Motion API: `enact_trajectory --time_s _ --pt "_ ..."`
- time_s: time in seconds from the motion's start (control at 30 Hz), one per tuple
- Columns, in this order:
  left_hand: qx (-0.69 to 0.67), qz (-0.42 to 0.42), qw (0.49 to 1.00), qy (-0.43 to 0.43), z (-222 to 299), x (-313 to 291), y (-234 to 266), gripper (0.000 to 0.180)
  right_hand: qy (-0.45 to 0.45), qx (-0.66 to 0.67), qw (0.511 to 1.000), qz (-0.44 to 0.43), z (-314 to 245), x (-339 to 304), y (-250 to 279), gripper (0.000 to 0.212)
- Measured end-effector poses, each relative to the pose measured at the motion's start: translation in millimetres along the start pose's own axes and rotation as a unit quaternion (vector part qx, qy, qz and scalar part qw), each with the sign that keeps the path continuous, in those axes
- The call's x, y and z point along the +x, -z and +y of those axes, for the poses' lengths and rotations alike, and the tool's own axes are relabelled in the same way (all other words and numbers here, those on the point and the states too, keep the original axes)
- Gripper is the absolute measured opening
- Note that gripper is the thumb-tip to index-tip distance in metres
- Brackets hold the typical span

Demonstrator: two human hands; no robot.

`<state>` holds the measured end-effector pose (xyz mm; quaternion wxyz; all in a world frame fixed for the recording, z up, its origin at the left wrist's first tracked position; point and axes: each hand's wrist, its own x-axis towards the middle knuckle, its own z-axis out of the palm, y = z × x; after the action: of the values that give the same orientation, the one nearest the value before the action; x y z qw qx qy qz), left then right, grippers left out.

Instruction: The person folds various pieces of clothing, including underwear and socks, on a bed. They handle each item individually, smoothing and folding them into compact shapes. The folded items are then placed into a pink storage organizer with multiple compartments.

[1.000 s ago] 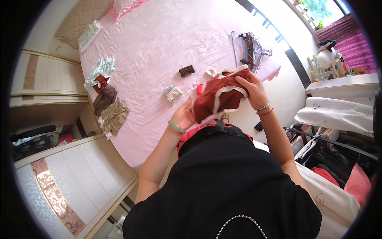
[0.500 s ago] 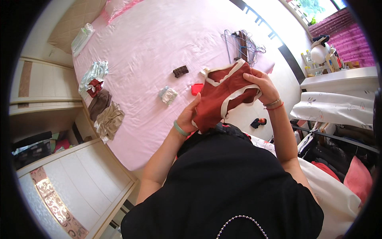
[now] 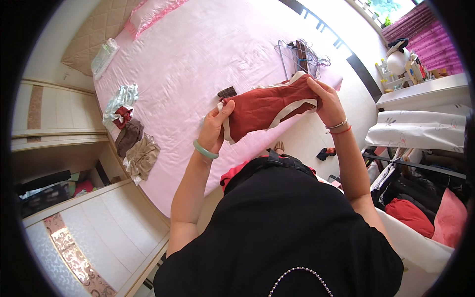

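A dark red garment with cream trim point(image 3: 267, 106) is stretched flat between both my hands, above the near edge of a bed with a pink sheet point(image 3: 198, 54). My left hand point(image 3: 213, 126) pinches its left end, and a green bangle circles that wrist. My right hand point(image 3: 324, 99) grips its right end; thin bracelets ring that wrist. A small dark folded item point(image 3: 227, 92) lies on the sheet just behind the garment.
Folded clothes lie along the bed's left edge: a pale green piece point(image 3: 118, 99), a brown one point(image 3: 129, 136), a beige one point(image 3: 142, 157). Wire hangers point(image 3: 299, 54) rest at the far right of the bed. A wardrobe point(image 3: 74, 222) stands left; a clothes pile point(image 3: 420, 208) right.
The red garment was bunched between my hands a second ago; now it is pulled out into a flat band, with my hands spread farther apart.
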<state>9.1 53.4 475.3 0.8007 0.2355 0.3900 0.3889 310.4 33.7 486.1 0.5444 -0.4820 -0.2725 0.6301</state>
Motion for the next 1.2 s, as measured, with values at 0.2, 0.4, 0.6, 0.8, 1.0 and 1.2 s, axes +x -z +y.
enact_trajectory --time_s 0.2,0.4,0.6,0.8,1.0,1.2 --pt "0.191 -0.011 0.976 -0.103 32.3 -11.7 -12.5 0.022 0.068 -0.024 0.996 -0.059 -15.0 -4.3 -1.6 0.028" --pt "0.345 -0.179 0.858 -0.335 55.2 -11.8 -3.9 0.026 0.284 -0.164 0.930 -0.167 -25.8 -3.4 14.0 0.028" --pt "0.318 -0.055 0.841 -0.433 44.5 -9.6 -22.2 0.019 0.253 -0.127 0.959 -0.010 -17.4 -13.7 -9.8 0.042" --pt "0.334 0.006 0.911 -0.242 60.5 2.1 -11.2 0.019 0.261 -0.183 0.948 -0.012 -11.9 -6.4 5.6 0.019" --pt "0.136 -0.083 0.982 -0.102 53.5 15.8 10.5 0.035 0.247 -0.088 0.964 -0.037 -4.5 -11.7 12.6 0.022" --pt "-0.135 -0.289 0.940 0.118 24.0 26.9 -5.2 0.070 0.089 0.064 0.993 -0.045 13.7 -8.7 33.6 0.028"
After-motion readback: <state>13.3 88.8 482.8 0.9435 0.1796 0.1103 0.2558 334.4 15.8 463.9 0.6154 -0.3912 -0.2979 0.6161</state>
